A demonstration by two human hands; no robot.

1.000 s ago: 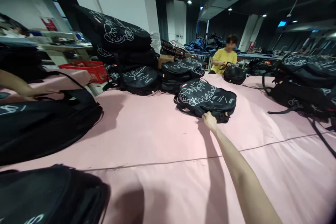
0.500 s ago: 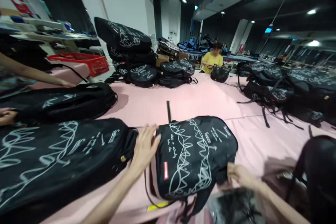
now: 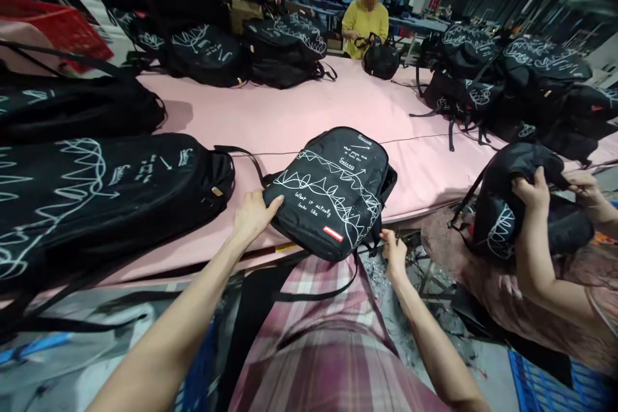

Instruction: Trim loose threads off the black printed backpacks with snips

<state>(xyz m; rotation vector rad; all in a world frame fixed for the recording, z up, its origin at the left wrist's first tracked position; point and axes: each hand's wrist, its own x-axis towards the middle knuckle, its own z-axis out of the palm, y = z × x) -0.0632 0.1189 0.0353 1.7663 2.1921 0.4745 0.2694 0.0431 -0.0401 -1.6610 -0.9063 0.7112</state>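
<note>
A black backpack (image 3: 333, 190) with white scribble print and a small red tag lies at the near edge of the pink table (image 3: 290, 122), partly hanging over it. My left hand (image 3: 253, 215) rests against its left side, fingers together and thumb out along the fabric. My right hand (image 3: 393, 251) is at its lower right corner, fingers curled by the dangling straps; what they hold is hidden. A black strap loops down in front of my plaid shorts.
More black backpacks lie at my left (image 3: 96, 193), in stacks at the far left (image 3: 203, 51) and at the right (image 3: 506, 77). A person at my right holds another backpack (image 3: 512, 206). A person in yellow (image 3: 364, 16) sits across. A red crate (image 3: 58, 29) stands far left.
The backpack has slid to the table's near edge and turned. My left hand stays on its side and my right hand has dropped to its lower corner. My view has tilted down.
</note>
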